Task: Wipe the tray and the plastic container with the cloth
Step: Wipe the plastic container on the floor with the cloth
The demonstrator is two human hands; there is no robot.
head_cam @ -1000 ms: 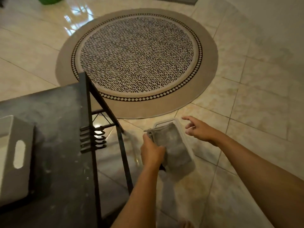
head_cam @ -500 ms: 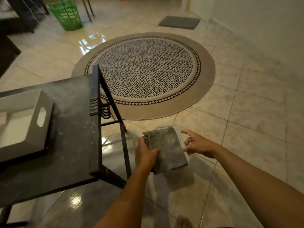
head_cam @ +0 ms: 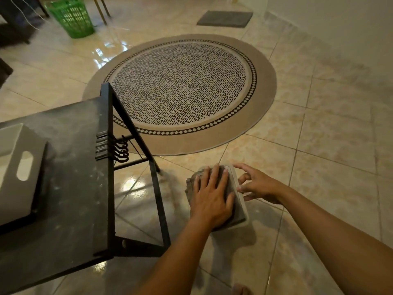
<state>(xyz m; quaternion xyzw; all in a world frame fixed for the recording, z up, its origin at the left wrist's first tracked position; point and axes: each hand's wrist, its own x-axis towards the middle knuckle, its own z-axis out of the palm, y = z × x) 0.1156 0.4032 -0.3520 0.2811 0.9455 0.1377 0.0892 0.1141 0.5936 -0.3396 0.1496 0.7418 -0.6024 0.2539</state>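
A grey cloth (head_cam: 231, 189) lies spread over a whitish plastic container (head_cam: 241, 202) held above the tiled floor, to the right of the table. My left hand (head_cam: 210, 196) presses flat on the cloth with its fingers spread. My right hand (head_cam: 259, 184) grips the container's right edge with its fingertips. The cloth and my left hand hide most of the container. The white tray (head_cam: 32, 188), with a slot handle in its side wall, sits on the dark table (head_cam: 70, 188) at the far left.
Black hooks hang from the table's right edge, above its slanted metal legs (head_cam: 157, 196). A round patterned rug (head_cam: 180, 86) lies ahead, with a green basket (head_cam: 72, 15) and a grey mat (head_cam: 224, 18) beyond. A wall (head_cam: 340, 28) runs along the right.
My left hand went from gripping the cloth's left edge to lying flat on top of it. My right hand closed in on the container's right edge. The view tilted up.
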